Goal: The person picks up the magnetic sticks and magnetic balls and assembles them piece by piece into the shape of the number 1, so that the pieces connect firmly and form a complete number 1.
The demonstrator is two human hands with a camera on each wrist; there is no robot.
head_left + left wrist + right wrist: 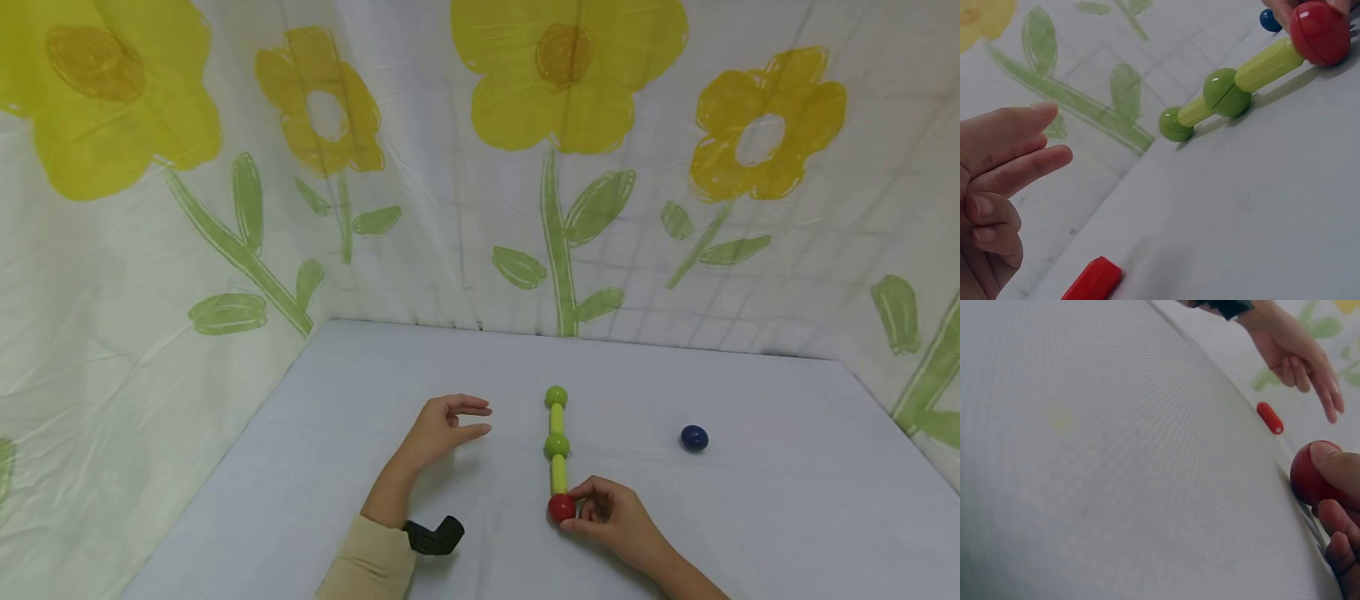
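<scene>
A straight chain of toy pieces lies on the white table: a far green ball (557, 397), a yellow-green rod (557, 419), a middle green ball (557, 446), another yellow-green rod (558, 475) and a red ball (561, 508) at the near end. Between thumb and fingers, my right hand (617, 521) pinches the red ball from its right side. To the left of the chain, my left hand (442, 429) hovers apart from it, holding nothing, its thumb and upper fingers extended. A red rod (1094, 278) lies below the left hand, seen in both wrist views but not in the head view.
Right of the chain sits a dark blue ball (694, 438) on the table (787, 517). A black wrist-worn device (435, 536) sticks out from the left wrist. Behind the table hangs a white curtain (442, 250) with yellow flowers.
</scene>
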